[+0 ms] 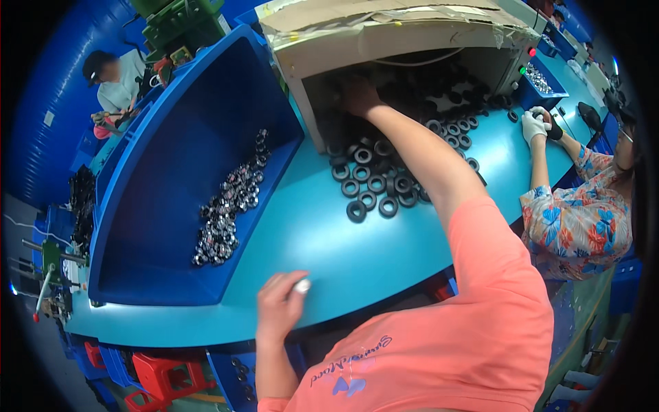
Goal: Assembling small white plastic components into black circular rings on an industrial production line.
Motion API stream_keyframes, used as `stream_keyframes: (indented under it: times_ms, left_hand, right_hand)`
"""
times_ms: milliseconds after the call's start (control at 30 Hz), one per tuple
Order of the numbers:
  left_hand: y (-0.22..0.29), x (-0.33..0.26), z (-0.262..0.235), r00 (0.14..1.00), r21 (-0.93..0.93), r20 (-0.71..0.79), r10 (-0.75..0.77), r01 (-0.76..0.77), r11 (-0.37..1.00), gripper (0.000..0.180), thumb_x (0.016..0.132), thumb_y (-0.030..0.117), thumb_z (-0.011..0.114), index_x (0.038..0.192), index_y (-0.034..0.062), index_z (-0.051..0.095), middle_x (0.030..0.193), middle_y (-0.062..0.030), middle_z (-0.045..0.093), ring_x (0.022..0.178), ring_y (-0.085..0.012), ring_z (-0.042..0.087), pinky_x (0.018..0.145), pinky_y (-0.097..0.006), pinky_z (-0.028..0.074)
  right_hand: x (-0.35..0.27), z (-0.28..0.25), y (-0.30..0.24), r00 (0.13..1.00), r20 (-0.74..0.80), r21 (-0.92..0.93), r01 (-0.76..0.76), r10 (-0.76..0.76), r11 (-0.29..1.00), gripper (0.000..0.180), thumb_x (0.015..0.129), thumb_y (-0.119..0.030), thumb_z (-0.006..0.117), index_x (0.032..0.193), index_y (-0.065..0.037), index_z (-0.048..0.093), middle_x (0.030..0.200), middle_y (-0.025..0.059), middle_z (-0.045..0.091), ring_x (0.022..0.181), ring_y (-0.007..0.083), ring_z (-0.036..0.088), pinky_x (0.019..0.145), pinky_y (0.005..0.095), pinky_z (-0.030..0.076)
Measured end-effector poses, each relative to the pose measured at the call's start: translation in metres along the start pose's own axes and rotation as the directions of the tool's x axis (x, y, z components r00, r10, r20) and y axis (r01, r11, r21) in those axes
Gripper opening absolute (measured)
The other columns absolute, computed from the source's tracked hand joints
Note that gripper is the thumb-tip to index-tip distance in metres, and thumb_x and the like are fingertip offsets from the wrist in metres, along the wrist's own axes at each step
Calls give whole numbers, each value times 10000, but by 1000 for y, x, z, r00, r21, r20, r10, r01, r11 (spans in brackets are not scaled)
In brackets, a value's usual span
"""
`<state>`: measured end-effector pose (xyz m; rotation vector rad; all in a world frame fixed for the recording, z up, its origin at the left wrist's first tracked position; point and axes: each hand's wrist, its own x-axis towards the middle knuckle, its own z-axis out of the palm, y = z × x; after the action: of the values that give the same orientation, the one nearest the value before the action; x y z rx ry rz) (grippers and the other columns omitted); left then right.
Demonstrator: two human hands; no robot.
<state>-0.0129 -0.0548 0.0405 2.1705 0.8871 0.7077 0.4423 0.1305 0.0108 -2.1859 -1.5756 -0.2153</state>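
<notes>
My right hand (358,97) reaches deep into an open-fronted box (295,75) on the table, among black rings. Shadow hides its fingers. Many thick black rings (376,182) spill out of the box onto the table under my right forearm. Low over the table's near edge, my left hand (278,302) is loosely closed, its fingers curled toward the thumb. Something white (303,285) shows at the thumb tip; whether it is a wrap or a held piece I cannot make out. Left of the rings stands a big blue bin (165,172) with shiny metal pieces (230,216) along its right side.
A co-worker's gloved hand (535,126) works at the table's right side. Beyond it sits a blue tray (559,95) of shiny parts. Red stools (168,378) stand below the table at the left. A green machine (182,27) rises behind the bin.
</notes>
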Motion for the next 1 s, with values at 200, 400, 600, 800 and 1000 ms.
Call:
stream_keyframes:
  times_ms: [200, 400, 600, 800, 1000]
  left_hand:
    - [-26, 74, 58, 980, -216, 97, 174, -150, 965, 150, 835, 5, 702, 974, 54, 728, 748, -96, 650, 655, -233, 613, 592, -350, 476]
    - [-34, 73, 58, 987, -217, 149, 63, -30, 976, 135, 841, -4, 687, 955, 45, 740, 756, -72, 679, 650, -186, 612, 581, -317, 464]
    - [-38, 76, 62, 984, -219, 131, 119, -88, 972, 134, 845, 1, 682, 958, 47, 737, 760, -70, 679, 661, -188, 618, 594, -309, 469]
    - [-39, 73, 58, 986, -217, 155, 67, -32, 976, 135, 851, 3, 669, 962, 43, 734, 792, -75, 690, 708, -184, 648, 622, -296, 490]
    - [-37, 72, 55, 986, -240, 165, 36, 4, 971, 150, 857, -4, 649, 977, 34, 730, 839, -85, 703, 754, -180, 674, 669, -292, 513]
  right_hand:
    - [79, 70, 60, 954, -291, -145, 38, -79, 989, 578, 871, -401, 638, 1339, -73, 551, 1383, 215, 538, 1279, 422, 515, 1062, 558, 414]
    - [119, 84, 46, 956, -292, -106, -11, -21, 994, 585, 851, -420, 657, 1314, -73, 574, 1344, 205, 564, 1249, 398, 539, 1044, 535, 430]
    - [123, 87, 39, 941, -332, -76, 45, -68, 996, 592, 830, -440, 675, 1290, -74, 597, 1305, 196, 591, 1218, 375, 562, 1027, 511, 446]
    - [99, 72, 32, 925, -358, -45, 118, -126, 992, 600, 810, -459, 693, 1265, -75, 621, 1267, 186, 617, 1188, 352, 585, 1009, 488, 462]
    - [70, 27, 21, 925, -311, -56, 212, -219, 976, 609, 789, -478, 712, 1241, -76, 644, 1228, 176, 644, 1157, 329, 608, 992, 464, 478]
